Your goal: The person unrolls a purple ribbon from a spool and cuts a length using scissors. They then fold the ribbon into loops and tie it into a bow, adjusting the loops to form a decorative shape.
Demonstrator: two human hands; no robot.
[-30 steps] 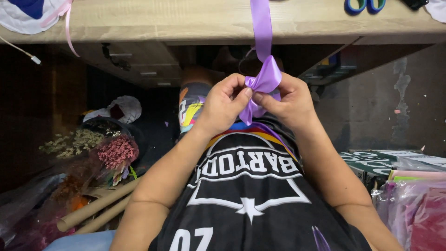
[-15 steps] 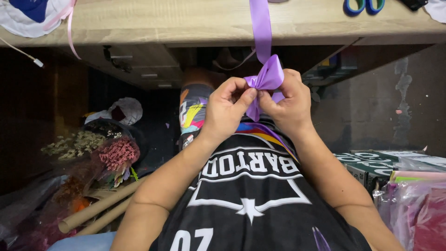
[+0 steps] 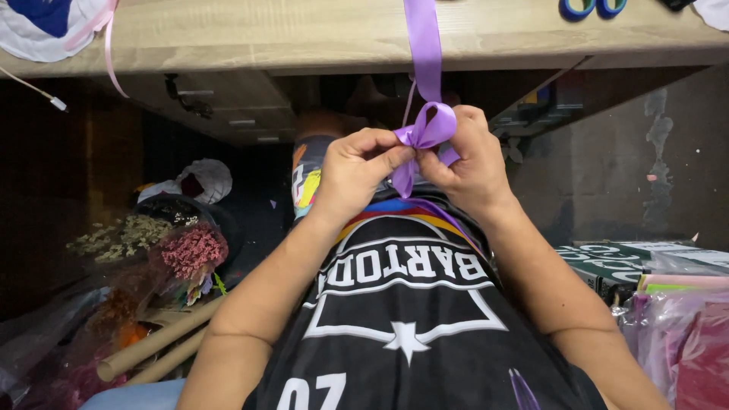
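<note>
Both hands pinched one purple ribbon point(image 3: 422, 68): left hand point(image 3: 357, 171) at nine o'clock, right hand point(image 3: 474, 163) at three, clamped on its single loop point(image 3: 433, 127).

above hands: the wooden tabletop edge point(image 3: 304, 34) runs right across the far side, so there's not much headroom going up
between hands: no gap at all, left hand point(image 3: 357, 178) and right hand point(image 3: 471, 163) are pressed together around the purple ribbon point(image 3: 427, 125), which also hangs down from the table straight in the way
left side: dark open space under the table, but lower down it's crowded with dried flower bunches point(image 3: 178, 247) and cardboard tubes point(image 3: 156, 345)
right side: bare grey floor point(image 3: 607, 175) is open, with boxes point(image 3: 607, 262) and plastic-wrapped sheets point(image 3: 676, 334) blocking nearer in
near: forearms and torso fill it
</note>
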